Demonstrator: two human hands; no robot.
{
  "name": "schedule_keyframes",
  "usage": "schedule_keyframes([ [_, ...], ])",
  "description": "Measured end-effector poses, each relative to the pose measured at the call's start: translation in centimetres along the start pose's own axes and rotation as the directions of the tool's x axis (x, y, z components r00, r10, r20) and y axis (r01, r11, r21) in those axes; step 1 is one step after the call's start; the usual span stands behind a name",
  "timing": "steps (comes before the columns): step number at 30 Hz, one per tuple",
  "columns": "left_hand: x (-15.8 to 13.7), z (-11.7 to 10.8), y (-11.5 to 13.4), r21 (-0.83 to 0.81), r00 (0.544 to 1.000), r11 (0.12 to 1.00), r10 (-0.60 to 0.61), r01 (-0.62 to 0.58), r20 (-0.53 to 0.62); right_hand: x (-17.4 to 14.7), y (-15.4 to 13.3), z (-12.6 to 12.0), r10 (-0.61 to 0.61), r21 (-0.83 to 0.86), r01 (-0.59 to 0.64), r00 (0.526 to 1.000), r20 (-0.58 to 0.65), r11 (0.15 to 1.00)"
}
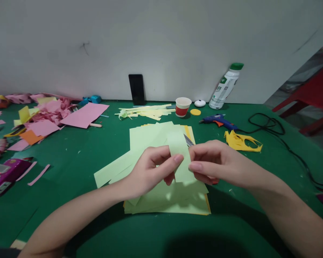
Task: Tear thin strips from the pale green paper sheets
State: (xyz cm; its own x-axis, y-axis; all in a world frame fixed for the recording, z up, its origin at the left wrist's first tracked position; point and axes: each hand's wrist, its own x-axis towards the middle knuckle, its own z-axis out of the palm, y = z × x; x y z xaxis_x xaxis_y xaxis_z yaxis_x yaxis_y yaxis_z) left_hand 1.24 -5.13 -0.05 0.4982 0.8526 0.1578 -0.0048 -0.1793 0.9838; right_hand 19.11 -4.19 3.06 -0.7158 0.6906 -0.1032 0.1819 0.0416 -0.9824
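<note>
A piece of light green paper [181, 172] is pinched between the thumb and fingers of my left hand [157, 163], above a stack of green paper sheets [167, 200]. At its right edge, the fingertips of my right hand [212, 161] are closed beside the paper. A pair of scissors [188, 140] sits in my right hand; the blade shows past the index finger and a bit of red handle below the fingers, the rest hidden. Yellow sheets edge out from under the green stack.
Behind the stack are paper strips [148, 111], a phone [136, 89], a paper cup [182, 107] and a bottle [226, 86]. A glue gun [219, 121] with a black cable and a yellow paper scrap [240, 141] lie right. Pink paper [84, 115] is piled left, near a purple stapler-like object [9, 175].
</note>
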Motion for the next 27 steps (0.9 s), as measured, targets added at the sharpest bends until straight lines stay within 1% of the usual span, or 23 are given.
schedule_keyframes([
  [3,-0.17,-0.02,0.14,-0.018,1.000,1.000,0.014,-0.014,0.001,0.02,-0.02,0.10,-0.008,-0.012,0.008,1.000,-0.006,1.000],
  [7,-0.38,-0.24,0.37,-0.077,0.992,0.995,0.067,-0.059,0.109,0.08,0.32,0.24,-0.060,0.008,0.061,0.993,-0.101,0.998],
  [10,-0.47,-0.34,0.55,-0.087,0.983,0.993,0.089,-0.076,0.161,0.08,0.53,0.29,-0.059,0.022,0.062,0.992,-0.115,0.998],
  [16,-0.40,-0.34,0.80,-0.031,0.983,0.993,0.117,-0.114,0.144,-0.04,0.48,0.18,-0.041,0.011,0.042,0.998,-0.056,0.999],
  [23,-0.39,-0.23,0.98,0.009,0.987,0.994,0.104,-0.106,0.121,-0.15,0.22,-0.05,-0.044,-0.070,0.042,0.999,-0.028,0.997],
  [27,-0.51,-0.20,0.95,0.021,0.988,0.995,0.092,-0.095,0.128,-0.20,0.22,-0.17,-0.051,-0.073,0.052,0.999,0.008,0.996],
])
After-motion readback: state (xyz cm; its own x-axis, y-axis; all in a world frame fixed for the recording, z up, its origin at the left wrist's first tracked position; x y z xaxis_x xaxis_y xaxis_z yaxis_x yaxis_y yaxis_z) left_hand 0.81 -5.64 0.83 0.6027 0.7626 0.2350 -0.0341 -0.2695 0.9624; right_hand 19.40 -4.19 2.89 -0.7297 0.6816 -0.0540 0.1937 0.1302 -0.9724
